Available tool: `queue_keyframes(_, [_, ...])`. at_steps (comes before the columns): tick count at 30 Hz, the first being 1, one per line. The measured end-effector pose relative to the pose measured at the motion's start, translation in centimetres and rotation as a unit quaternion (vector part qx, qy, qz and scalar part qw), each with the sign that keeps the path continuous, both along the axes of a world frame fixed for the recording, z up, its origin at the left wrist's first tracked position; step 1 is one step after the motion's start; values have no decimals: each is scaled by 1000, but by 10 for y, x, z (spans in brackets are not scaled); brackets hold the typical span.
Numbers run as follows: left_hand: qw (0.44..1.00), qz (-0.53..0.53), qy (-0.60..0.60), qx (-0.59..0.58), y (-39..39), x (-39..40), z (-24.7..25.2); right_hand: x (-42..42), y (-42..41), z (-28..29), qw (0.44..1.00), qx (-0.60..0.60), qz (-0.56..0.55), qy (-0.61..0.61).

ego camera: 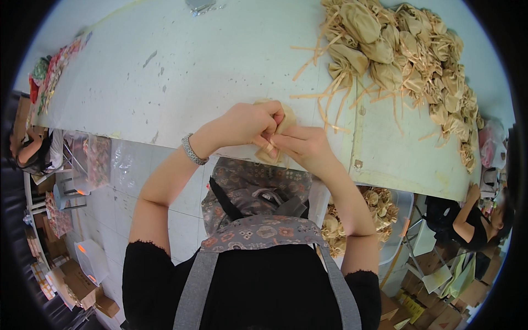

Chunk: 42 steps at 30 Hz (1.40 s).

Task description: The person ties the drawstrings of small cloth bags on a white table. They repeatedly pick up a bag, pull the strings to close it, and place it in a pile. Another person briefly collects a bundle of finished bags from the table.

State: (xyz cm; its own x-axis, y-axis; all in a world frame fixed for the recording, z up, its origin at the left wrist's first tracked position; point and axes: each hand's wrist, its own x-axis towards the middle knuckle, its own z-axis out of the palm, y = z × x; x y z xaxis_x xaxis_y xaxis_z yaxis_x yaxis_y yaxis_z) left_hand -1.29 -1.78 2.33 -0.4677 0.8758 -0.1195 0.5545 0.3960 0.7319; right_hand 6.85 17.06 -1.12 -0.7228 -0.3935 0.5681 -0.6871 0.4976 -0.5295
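Both hands meet over a small tan fabric pouch at the table's near edge. My left hand has its fingers curled on the gathered part of the pouch, and a bracelet circles that wrist. From the other side, my right hand pinches at the same spot with thumb and forefinger. My fingers hide most of the pouch's neck and whatever ribbon is between them. A large heap of similar tan pouches with trailing ribbons lies on the table to the right.
The pale, scuffed worktable spans the view. Below its edge at right stands a clear plastic bin of tan pouches. One person sits at the right, another at the far left. Cardboard boxes and a blue stool stand on the left floor.
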Motion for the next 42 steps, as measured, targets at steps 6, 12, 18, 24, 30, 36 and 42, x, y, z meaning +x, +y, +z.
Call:
queue_keyframes(6, [931, 146, -303, 143, -3, 0, -18, -5, -9, 0, 986, 38, -118, 111])
queue_keyframes(12, [950, 226, -34, 214, -3, 27, -30, -5, -13, -7, 985, 12, -153, 84])
queue_keyframes(18, [863, 87, 468, 169, -10, 17, 3, 13, 26, 17, 990, -19, -140, -28])
queue_keyframes(24, [951, 125, 132, 252, 40, 13, -1, 129, 129, 120, 955, 47, -277, -95])
queue_keyframes(30, [968, 223, 110, -22, 178, -78, -37, 141, 131, 117, 906, 10, -401, -132])
queue_keyframes(36, [958, 159, -216, 103, 141, -66, -46, 36, 112, 1, 892, -115, -402, -174])
queue_keyframes(42, [713, 215, -596, 300, 75, -15, -21, -42, 57, -14, 793, -399, -177, -424])
